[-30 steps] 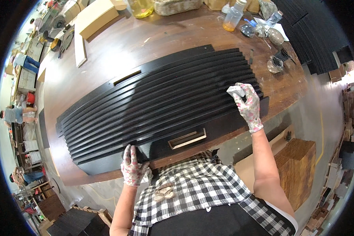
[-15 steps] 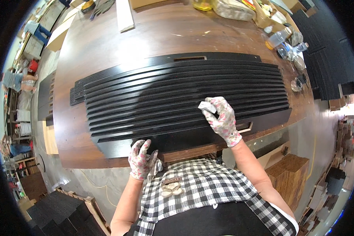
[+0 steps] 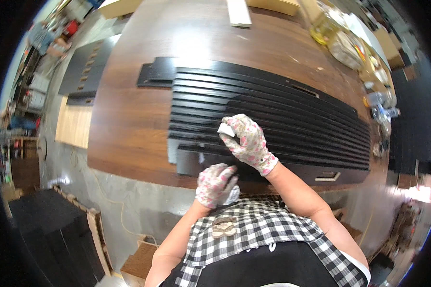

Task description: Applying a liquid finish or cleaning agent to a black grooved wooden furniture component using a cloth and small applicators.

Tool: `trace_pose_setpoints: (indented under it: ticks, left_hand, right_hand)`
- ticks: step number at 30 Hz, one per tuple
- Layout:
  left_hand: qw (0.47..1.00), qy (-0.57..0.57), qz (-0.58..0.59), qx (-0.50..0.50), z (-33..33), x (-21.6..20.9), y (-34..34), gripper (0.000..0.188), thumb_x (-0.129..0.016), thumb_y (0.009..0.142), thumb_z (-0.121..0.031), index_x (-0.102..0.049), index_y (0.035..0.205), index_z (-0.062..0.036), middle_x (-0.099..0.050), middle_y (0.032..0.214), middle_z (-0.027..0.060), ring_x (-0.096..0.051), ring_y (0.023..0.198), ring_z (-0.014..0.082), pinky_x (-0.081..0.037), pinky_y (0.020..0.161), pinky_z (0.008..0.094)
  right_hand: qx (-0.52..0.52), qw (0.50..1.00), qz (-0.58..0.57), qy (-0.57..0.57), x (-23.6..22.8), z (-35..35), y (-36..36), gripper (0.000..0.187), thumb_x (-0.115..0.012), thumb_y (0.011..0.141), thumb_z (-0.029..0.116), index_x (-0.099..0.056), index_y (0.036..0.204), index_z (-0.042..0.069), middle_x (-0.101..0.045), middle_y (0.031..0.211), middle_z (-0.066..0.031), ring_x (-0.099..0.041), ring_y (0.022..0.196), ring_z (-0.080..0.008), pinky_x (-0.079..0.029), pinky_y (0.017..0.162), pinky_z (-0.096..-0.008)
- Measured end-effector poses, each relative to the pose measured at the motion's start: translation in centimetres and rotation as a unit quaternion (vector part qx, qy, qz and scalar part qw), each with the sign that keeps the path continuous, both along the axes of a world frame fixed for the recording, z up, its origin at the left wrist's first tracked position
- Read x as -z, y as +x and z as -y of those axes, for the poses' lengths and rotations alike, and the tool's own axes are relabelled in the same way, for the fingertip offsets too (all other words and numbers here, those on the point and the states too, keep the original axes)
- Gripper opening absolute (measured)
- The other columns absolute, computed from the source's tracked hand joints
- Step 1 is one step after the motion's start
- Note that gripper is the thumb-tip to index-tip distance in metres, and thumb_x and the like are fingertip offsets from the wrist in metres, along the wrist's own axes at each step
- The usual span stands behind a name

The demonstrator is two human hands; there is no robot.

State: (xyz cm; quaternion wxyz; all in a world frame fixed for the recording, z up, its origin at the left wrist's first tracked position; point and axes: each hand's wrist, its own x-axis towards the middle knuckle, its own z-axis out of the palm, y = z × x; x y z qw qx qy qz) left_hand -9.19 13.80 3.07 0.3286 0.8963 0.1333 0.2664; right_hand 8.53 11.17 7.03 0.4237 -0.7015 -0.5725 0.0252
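Note:
Several long black panels lie overlapped in a stepped stack across the brown table. Over their middle, my right hand wears a flowered glove and pinches a small white block between thumb and fingers. My left hand, gloved alike, is closed at the near table edge, just by the nearest panel. A crumpled whitish cloth pokes out from under its fingers; how it is gripped is partly hidden. Rectangular cutouts show in the nearest and farthest panels.
At the table's far right stand plastic bottles, a wrapped bundle and a jar of yellow liquid. A white strip lies at the far edge. Stacked black boards sit on a pallet at lower left. Another person is far left.
My view has turned, so the table and panels sit farther right. My left hand, with the cloth, is now nearer my right hand. The right hand still pinches the white block.

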Motion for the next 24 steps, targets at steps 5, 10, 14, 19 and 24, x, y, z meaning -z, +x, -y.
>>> trace_pose_setpoints:
  ticks: [5,10,14,19,24]
  left_hand:
    - [0.999,-0.045,0.006,0.019,-2.7,-1.6,-2.4,0.025,-0.071,0.074,-0.017,-0.065,0.096,-0.0069,-0.062,0.083,0.0132,-0.061,0.074,0.0301,-0.049,0.063,0.0395]
    - [0.996,-0.054,-0.051,0.044,-5.0,-2.3,-5.7,0.032,-0.068,0.074,-0.024,-0.066,0.103,-0.0095,-0.063,0.089,0.0123,-0.061,0.079,0.0297,-0.050,0.068,0.0394]
    - [0.997,-0.061,-0.036,0.037,-5.2,-1.2,-6.3,0.031,-0.068,0.075,-0.023,-0.065,0.102,-0.0089,-0.062,0.087,0.0114,-0.061,0.077,0.0287,-0.049,0.066,0.0404]
    - [0.997,-0.070,-0.003,0.040,-6.6,-1.3,-8.4,0.025,-0.066,0.078,-0.021,-0.065,0.099,-0.0071,-0.062,0.087,0.0099,-0.061,0.076,0.0279,-0.049,0.065,0.0397]
    - [0.998,-0.054,0.016,0.040,-7.2,-1.1,-10.5,0.029,-0.067,0.075,-0.022,-0.064,0.101,-0.0076,-0.060,0.089,0.0091,-0.060,0.079,0.0271,-0.049,0.065,0.0397]
  right_hand:
    - [-0.062,0.998,-0.005,0.010,-1.4,-8.0,-4.7,0.030,-0.072,0.073,0.009,-0.060,0.100,0.001,-0.061,0.090,-0.0142,-0.061,0.080,-0.0312,-0.050,0.069,-0.0370]
    - [-0.104,0.994,0.015,-0.005,-2.3,-15.9,-10.1,0.028,-0.070,0.075,0.012,-0.059,0.099,0.002,-0.058,0.086,-0.0141,-0.059,0.080,-0.0321,-0.049,0.070,-0.0392]
    - [-0.112,0.993,0.010,0.017,-1.9,-18.3,-10.7,0.026,-0.069,0.077,0.013,-0.060,0.100,0.004,-0.061,0.090,-0.0132,-0.062,0.082,-0.0307,-0.051,0.071,-0.0367]
    - [-0.125,0.992,-0.025,-0.016,-3.3,-16.8,-12.4,0.030,-0.072,0.074,0.011,-0.059,0.099,0.001,-0.060,0.088,-0.0144,-0.062,0.079,-0.0310,-0.051,0.069,-0.0365]
    - [-0.143,0.988,0.018,-0.047,-3.7,-17.7,-15.3,0.034,-0.074,0.072,0.009,-0.060,0.102,0.001,-0.060,0.090,-0.0147,-0.062,0.082,-0.0324,-0.051,0.071,-0.0374]
